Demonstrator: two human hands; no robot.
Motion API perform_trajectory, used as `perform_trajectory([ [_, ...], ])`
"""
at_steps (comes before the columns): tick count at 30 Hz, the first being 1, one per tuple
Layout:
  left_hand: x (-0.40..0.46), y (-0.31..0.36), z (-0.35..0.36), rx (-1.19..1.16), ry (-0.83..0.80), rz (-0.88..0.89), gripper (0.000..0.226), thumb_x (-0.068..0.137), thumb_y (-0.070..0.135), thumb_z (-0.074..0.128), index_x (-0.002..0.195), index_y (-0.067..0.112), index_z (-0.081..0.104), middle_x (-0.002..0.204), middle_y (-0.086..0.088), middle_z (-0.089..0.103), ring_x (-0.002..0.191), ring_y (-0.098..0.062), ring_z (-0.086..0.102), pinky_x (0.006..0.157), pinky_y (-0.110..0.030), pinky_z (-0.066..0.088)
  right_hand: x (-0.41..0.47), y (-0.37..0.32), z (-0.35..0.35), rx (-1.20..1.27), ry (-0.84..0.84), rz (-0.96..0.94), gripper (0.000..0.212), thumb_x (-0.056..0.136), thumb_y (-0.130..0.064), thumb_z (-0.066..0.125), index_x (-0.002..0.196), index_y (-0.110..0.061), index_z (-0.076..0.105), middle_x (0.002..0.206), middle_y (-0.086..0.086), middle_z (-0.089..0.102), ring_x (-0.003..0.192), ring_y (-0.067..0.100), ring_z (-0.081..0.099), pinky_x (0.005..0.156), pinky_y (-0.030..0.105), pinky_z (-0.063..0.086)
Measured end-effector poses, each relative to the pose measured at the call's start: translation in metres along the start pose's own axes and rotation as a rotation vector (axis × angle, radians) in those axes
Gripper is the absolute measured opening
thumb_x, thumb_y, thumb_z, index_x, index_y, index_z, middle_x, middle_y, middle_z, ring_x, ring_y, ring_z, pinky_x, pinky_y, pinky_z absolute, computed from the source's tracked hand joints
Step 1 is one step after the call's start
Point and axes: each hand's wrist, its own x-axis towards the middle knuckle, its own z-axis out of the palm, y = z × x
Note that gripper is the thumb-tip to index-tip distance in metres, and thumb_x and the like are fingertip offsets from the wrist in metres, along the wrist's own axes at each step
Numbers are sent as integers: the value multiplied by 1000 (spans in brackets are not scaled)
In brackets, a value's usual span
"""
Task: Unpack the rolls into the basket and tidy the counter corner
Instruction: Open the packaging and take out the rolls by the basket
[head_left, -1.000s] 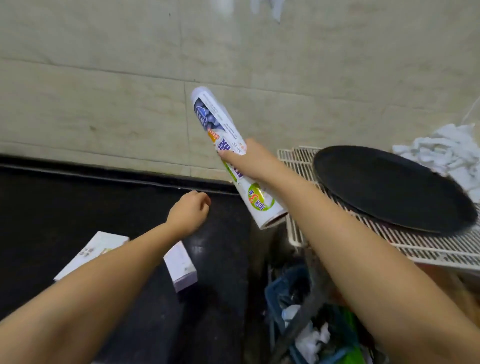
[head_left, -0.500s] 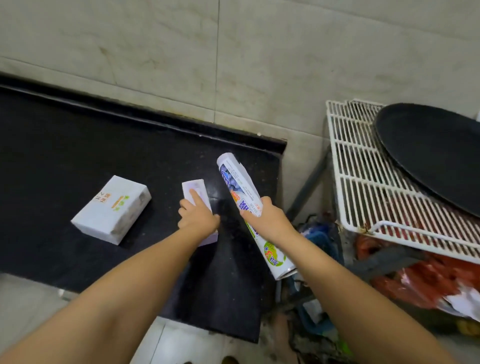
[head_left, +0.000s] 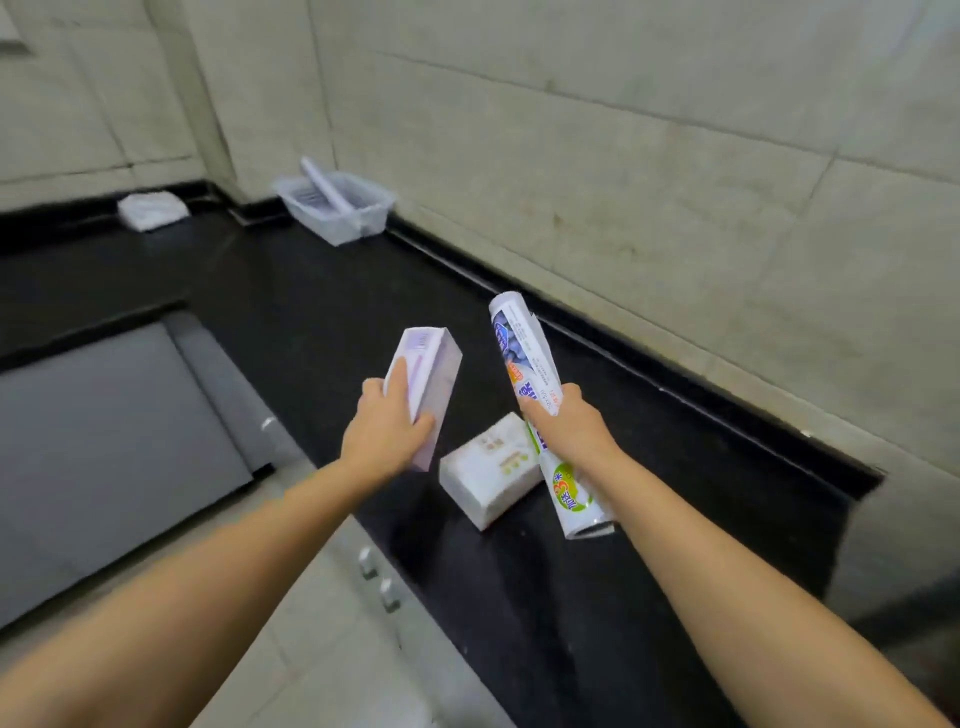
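Pale lilac box, white printed roll, black counter, clear basket

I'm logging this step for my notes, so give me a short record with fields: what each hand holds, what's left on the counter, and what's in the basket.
left hand: left hand in a closed grip on a pale purple box, lifted off the counter
right hand: right hand in a closed grip around a printed roll, tilted
counter: black counter with a white box lying below the hands
basket: clear basket in the far corner, one roll leaning in it
far left: white bundle by the wall
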Motion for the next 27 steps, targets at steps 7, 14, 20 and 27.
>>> perform_trajectory([
  [7,48,-152,-98,53,67,-77,65,85,39,48,140,28,15,120,-10,40,90,-22,52,68,-31,49,57,-148,130,-100,-129,-143,56,84,-56,50,116,-10,41,116,14,60,100,32,61,86,42,52],
  [14,123,-273,-190,149,34,-109,60,81,34,50,133,26,22,113,-9,40,86,-29,53,72,-41,54,109,-239,228,-113,-179,-78,56,86,-54,50,117,-9,41,118,16,59,100,32,61,82,37,50],
  [20,226,-315,-189,144,-30,-58,65,80,35,49,137,26,19,113,-8,38,89,-30,53,73,-39,53,186,-273,255,-186,-127,-38,55,88,-53,47,117,-8,41,119,16,58,101,33,60,84,40,50],
  [27,373,-334,-161,208,-156,61,76,82,38,51,145,25,11,121,-10,37,101,-30,50,81,-40,49,308,-308,278,-167,-75,40,55,89,-51,47,120,-6,40,120,18,59,102,34,60,87,43,51],
])
